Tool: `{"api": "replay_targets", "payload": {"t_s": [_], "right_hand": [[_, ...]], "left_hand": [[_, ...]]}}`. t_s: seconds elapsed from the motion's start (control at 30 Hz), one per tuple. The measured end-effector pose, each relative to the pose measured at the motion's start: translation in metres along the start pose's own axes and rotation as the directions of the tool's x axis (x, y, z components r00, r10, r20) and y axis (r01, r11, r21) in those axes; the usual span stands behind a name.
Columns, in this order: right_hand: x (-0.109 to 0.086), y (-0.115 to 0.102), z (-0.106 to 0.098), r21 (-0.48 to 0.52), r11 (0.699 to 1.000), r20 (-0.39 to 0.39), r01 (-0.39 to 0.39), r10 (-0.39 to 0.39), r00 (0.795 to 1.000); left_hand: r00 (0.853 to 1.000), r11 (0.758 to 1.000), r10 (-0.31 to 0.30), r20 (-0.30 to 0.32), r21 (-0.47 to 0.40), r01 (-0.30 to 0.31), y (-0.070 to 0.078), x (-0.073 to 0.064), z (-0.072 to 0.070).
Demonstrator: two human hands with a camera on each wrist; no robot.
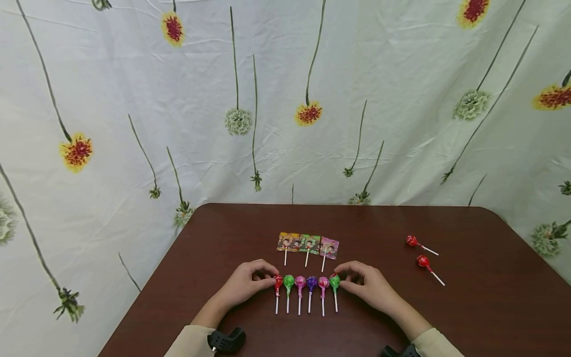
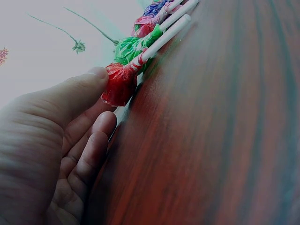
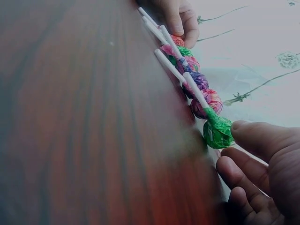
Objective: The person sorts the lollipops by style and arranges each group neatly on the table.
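Note:
Several wrapped lollipops lie in a row with their white sticks toward the person. At the row's left end, my left hand [image 1: 248, 283] pinches the red lollipop [image 1: 278, 281] with thumb and index finger at its head. On the opposite end, the thumb and index finger of my right hand [image 1: 367, 283] hold the head of a green lollipop [image 1: 334, 281]. Between them lie another green lollipop [image 1: 288, 282], a pink one [image 1: 300, 282], a purple one [image 1: 312, 282] and a second pink one [image 1: 323, 282]. The left wrist view shows the thumb against the red wrapper [image 2: 119, 86].
Behind the row lie three flat-packet lollipops, orange [image 1: 288, 242], green [image 1: 309, 243] and purple [image 1: 329, 247]. Two red lollipops [image 1: 412, 241] [image 1: 423, 261] lie apart on the right of the brown table [image 1: 482, 248]. A flowered cloth [image 1: 276, 148] hangs behind the table.

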State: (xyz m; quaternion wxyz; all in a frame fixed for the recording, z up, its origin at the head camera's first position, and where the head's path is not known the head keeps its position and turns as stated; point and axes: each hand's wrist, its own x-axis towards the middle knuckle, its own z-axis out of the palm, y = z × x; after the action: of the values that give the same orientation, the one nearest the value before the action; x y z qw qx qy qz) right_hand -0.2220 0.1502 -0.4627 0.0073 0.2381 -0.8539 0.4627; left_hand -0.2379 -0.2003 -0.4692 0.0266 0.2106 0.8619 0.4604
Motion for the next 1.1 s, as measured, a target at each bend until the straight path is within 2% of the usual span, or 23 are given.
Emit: {"api": "replay_targets", "payload": {"t_s": [0.53,1.1], "right_hand": [[0.001,-0.004,-0.001,-0.006,1.0,-0.06,0.014,-0.015,0.998],[0.005,-0.011,-0.014,-0.04,0.998,-0.192,0.057,-0.064,0.979]], "left_hand": [[1.0,1.0,-0.008,-0.006,-0.004,0.008,0.001,0.0,0.001],[1.0,1.0,-0.004,-0.001,-0.007,0.004,0.003,0.0,0.0]]}}
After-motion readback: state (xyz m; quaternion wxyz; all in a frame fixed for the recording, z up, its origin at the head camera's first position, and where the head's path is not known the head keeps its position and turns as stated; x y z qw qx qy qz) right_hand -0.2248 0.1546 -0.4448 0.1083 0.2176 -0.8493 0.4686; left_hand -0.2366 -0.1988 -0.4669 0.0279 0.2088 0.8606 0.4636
